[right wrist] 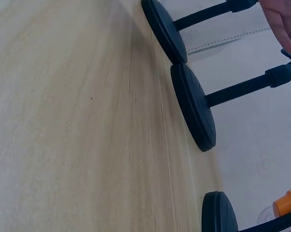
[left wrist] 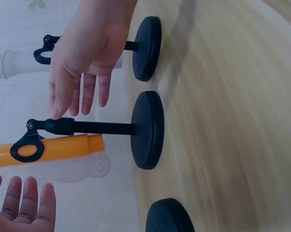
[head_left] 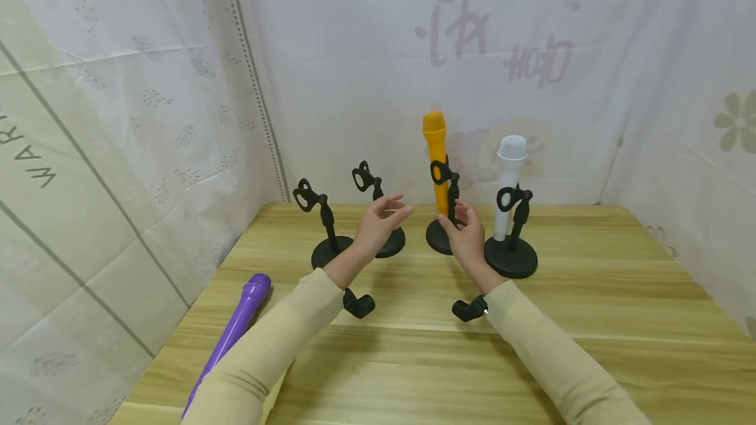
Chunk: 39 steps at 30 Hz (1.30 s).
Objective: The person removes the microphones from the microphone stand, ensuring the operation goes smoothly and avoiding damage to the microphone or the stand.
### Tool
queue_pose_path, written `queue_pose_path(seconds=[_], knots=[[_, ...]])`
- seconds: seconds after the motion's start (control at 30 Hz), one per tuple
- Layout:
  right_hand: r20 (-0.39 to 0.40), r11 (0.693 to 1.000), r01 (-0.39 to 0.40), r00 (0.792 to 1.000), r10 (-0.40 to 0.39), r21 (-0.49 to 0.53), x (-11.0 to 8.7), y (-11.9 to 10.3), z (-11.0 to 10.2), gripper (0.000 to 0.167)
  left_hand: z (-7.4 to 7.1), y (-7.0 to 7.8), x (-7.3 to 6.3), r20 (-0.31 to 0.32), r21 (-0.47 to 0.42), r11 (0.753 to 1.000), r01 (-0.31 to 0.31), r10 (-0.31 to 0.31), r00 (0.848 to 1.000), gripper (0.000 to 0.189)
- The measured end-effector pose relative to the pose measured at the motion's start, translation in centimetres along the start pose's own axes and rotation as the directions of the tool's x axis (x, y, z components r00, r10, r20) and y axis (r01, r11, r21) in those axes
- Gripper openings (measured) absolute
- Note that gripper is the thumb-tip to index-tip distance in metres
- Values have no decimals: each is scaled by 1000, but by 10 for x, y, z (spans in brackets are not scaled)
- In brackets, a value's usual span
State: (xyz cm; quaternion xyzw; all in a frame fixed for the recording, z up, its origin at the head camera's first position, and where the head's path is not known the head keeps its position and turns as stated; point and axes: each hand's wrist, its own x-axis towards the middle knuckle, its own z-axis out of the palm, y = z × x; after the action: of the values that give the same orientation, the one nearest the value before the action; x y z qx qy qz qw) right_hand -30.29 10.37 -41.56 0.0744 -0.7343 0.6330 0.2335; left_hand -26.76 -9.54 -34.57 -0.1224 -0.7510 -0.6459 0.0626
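An orange microphone [head_left: 435, 143] stands in the clip of a black stand [head_left: 438, 239], tilted slightly. My right hand [head_left: 468, 239] is beside this stand's post with fingers loosely bent; in the left wrist view its thumb comes close to the post, and I cannot tell whether it touches. My left hand [head_left: 377, 228] hovers in front of a second black stand [head_left: 392, 244], fingers extended and holding nothing. Another black stand [head_left: 328, 218] is to its left, its clip without a microphone. At the right, a white microphone [head_left: 511, 153] sits in its own black stand [head_left: 512, 262].
A purple microphone [head_left: 235, 325] lies on the wooden table [head_left: 390, 379] at the left, partly behind my left sleeve. Some pale yellow thing [head_left: 276, 393] shows under that sleeve. Printed curtains [head_left: 354, 84] hang behind the table and along both sides.
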Motion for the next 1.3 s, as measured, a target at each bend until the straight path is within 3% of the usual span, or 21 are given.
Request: queue_pose_path(seconds=[0.4, 0.73, 1.17, 1.3], knots=[[-58, 999, -40, 998, 39, -15, 11, 7, 2, 54, 20, -2, 40, -46, 29, 998, -48, 49, 998, 48], [-111, 996, -81, 990, 83, 25, 23, 7, 5, 53, 34, 1, 67, -132, 62, 995, -78, 85, 988, 50], [-91, 992, -125, 988, 127, 24, 37, 6, 7, 54, 45, 10, 104, -100, 63, 998, -18, 24, 995, 63], [-92, 990, -135, 986, 137, 32, 39, 7, 8, 55, 45, 13, 114, -53, 48, 999, -13, 15, 998, 67]])
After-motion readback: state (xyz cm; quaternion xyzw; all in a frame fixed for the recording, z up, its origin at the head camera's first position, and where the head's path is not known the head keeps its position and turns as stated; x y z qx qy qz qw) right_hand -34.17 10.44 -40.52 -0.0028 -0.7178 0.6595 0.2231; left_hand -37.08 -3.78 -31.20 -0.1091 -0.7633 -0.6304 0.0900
